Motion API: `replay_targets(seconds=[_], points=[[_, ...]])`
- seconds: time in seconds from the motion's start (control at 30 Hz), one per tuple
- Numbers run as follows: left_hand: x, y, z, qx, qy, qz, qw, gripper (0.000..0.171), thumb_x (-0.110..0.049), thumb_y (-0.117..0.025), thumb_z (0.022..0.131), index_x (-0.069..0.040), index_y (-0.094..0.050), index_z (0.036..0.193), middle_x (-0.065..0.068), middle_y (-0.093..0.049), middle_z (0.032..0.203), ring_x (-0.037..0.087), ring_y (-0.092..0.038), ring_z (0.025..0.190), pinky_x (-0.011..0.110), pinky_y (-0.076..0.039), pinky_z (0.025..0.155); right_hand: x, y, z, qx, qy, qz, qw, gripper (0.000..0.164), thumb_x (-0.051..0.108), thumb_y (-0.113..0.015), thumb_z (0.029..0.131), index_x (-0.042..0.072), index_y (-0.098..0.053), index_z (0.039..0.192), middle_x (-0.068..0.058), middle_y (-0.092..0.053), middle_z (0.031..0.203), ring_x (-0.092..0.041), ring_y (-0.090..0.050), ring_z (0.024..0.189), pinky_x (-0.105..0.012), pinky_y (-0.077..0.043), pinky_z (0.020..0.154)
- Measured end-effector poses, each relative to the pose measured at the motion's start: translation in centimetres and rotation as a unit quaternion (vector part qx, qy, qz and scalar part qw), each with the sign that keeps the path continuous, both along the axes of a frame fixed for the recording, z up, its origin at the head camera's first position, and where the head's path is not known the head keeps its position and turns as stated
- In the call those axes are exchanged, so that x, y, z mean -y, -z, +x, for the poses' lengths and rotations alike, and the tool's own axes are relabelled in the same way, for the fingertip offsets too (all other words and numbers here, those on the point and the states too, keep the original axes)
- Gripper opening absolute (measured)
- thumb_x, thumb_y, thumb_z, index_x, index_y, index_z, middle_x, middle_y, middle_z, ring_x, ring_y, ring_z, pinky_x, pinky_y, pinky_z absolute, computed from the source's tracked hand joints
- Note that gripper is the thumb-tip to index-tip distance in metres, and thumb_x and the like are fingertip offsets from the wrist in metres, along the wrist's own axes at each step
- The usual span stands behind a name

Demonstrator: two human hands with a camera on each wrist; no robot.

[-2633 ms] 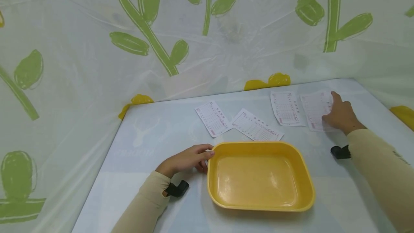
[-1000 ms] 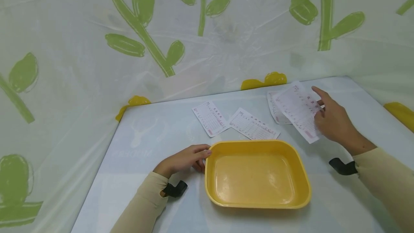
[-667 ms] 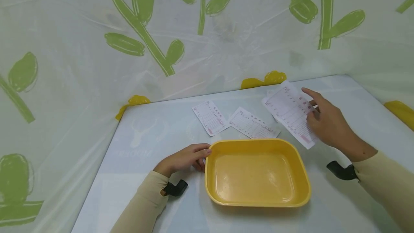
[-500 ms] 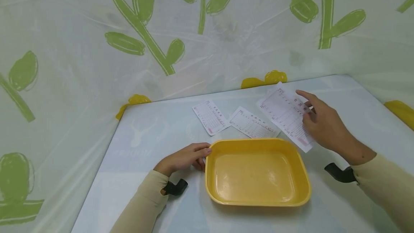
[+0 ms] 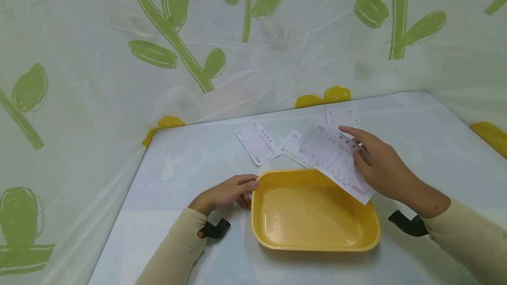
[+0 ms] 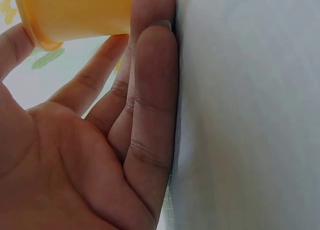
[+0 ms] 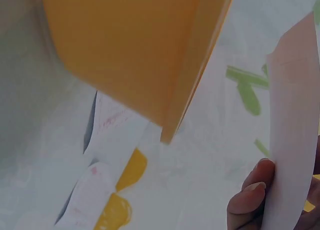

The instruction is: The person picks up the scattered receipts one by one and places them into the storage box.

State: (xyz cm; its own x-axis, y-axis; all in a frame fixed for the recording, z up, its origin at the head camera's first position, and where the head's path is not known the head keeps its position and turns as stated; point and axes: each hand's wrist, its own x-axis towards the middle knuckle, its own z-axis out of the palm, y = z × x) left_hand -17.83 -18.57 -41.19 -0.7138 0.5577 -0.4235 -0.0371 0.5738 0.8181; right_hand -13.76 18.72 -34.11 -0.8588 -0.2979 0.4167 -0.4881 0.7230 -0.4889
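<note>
My right hand (image 5: 382,166) pinches a printed paper slip (image 5: 334,157) between thumb and fingers. The slip is tilted above the far right corner of a yellow plastic tray (image 5: 313,250), hiding part of its rim. In the right wrist view, the pale back of the held slip (image 7: 295,110) rises from the fingers (image 7: 250,192). My left hand (image 5: 225,195) holds the tray's left far corner, with its thumb on the rim. The left wrist view shows the other fingers (image 6: 155,90) lying along the tabletop, some reaching the tray's wall (image 6: 85,15).
Behind the tray, a slip (image 5: 259,144) lies at the left, its corner meeting a second slip (image 5: 293,146) partly covered by the held one. Another slip (image 5: 344,115) lies farther back, partly hidden. A curtain (image 5: 99,78) printed with plants hangs along the table's (image 5: 158,206) back edge.
My right hand picked up the rightmost slip, lifted it, and carried it left and nearer, over the tray's corner. My left hand has stayed at the tray.
</note>
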Motion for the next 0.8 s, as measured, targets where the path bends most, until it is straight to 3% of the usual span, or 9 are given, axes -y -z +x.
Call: replay_targets(seconds=[0.23,0.33,0.4,0.57,0.8], points=[[0.2,0.0,0.1,0.005,-0.002,0.002,1.0,0.052,-0.047,-0.044,0.104,-0.012,-0.055,0.14,0.004,-0.069,0.09,0.017,-0.066,0.081,0.031,-0.057,0.081,1.2,0.4,1.0,0.02,-0.027,0.012,0.999,0.061,-0.01,-0.056,0.09,0.01,-0.046,0.146,-0.011,-0.062,0.119,-0.019,-0.055,0.092,-0.02,-0.051,0.07],[0.1,0.0,0.1,0.004,-0.002,0.002,1.0,0.051,-0.047,-0.044,0.103,-0.013,-0.055,0.14,0.005,-0.07,0.089,0.018,-0.066,0.081,0.031,-0.057,0.081,1.7,0.6,1.3,0.039,-0.041,0.014,0.998,0.06,-0.01,-0.054,0.091,0.011,-0.045,0.147,-0.012,-0.06,0.132,-0.021,-0.056,0.099,-0.027,-0.053,0.075],[0.1,0.0,0.1,0.004,-0.003,0.004,1.0,0.051,-0.047,-0.044,0.103,-0.012,-0.055,0.139,0.005,-0.07,0.089,0.018,-0.066,0.08,0.031,-0.057,0.08,2.1,0.7,1.5,0.06,-0.053,0.015,0.997,0.061,-0.009,-0.055,0.092,0.013,-0.044,0.148,-0.012,-0.056,0.14,-0.025,-0.06,0.108,-0.035,-0.058,0.086],[0.1,0.1,0.1,0.007,-0.005,0.007,0.9999,0.05,-0.046,-0.044,0.104,-0.012,-0.056,0.139,0.005,-0.07,0.089,0.018,-0.066,0.08,0.031,-0.057,0.08,3.0,1.2,1.9,0.107,-0.077,0.027,0.991,0.062,-0.006,-0.057,0.094,0.018,-0.043,0.15,-0.009,-0.053,0.147,-0.031,-0.058,0.128,-0.049,-0.05,0.099],[0.0,0.1,-0.1,0.007,-0.004,0.01,0.9999,0.051,-0.047,-0.044,0.103,-0.012,-0.055,0.139,0.006,-0.071,0.088,0.018,-0.067,0.08,0.032,-0.058,0.08,3.8,2.2,2.7,0.113,-0.104,0.045,0.987,0.062,-0.005,-0.058,0.094,0.023,-0.046,0.147,-0.003,-0.055,0.145,-0.027,-0.059,0.128,-0.047,-0.05,0.101]])
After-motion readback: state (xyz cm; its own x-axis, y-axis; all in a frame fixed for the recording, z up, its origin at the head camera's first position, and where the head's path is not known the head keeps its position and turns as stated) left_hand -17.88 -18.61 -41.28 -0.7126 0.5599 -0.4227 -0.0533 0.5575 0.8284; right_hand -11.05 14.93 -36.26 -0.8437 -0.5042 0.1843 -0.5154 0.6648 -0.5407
